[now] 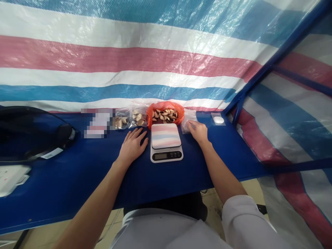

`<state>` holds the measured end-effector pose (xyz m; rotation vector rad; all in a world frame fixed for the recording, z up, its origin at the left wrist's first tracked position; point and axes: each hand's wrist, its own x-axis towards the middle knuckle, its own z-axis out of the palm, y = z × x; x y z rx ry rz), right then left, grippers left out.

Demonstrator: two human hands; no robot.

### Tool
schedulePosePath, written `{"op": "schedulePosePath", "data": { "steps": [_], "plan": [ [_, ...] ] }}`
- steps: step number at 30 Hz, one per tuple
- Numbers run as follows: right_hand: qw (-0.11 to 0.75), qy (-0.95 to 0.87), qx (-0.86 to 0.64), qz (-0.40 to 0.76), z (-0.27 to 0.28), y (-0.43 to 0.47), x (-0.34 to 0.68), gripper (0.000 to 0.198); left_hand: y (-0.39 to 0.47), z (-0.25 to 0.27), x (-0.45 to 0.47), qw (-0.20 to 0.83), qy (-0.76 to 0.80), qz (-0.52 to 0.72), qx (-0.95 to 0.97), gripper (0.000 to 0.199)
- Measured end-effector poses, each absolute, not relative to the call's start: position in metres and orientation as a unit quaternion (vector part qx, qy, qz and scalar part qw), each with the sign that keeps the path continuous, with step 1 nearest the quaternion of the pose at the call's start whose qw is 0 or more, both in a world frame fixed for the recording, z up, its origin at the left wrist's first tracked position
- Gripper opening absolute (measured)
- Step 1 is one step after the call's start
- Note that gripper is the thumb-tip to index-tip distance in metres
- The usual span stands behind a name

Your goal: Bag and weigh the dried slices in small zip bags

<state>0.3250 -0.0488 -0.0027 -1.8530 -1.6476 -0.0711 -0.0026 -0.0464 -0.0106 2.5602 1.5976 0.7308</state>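
Head view, my left grip released on the tabletop beside a digital scale, my right grip touching a clear plastic bag near it, pinching or not I cannot tell

Head-worn view, forward and down

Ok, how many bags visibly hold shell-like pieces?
3: red bag behind the scale; first clear bag just left of the red one; second clear bag further left. The right hand partly covers another bag; more may be hidden.
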Motion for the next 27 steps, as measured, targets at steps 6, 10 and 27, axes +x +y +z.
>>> {"op": "schedulePosePath", "data": {
  "steps": [6,10,27],
  "plan": [
    [0.428,-0.635,-0.641,0.053,0.004,-0.055,0.333,0.03,-0.042,-0.008,-0.006,0.074,0.511,0.303,0.801,0.041],
    [0.495,-0.608,-0.609,0.121,0.012,-0.061,0.341,0.032,-0.044,0.005,-0.006,0.156,0.508,0.355,0.769,0.04],
    [0.59,-0.505,-0.412,0.476,0.051,-0.06,0.278,0.035,-0.025,0.053,0.063,0.566,0.378,0.448,0.58,0.053]
  ]
}}
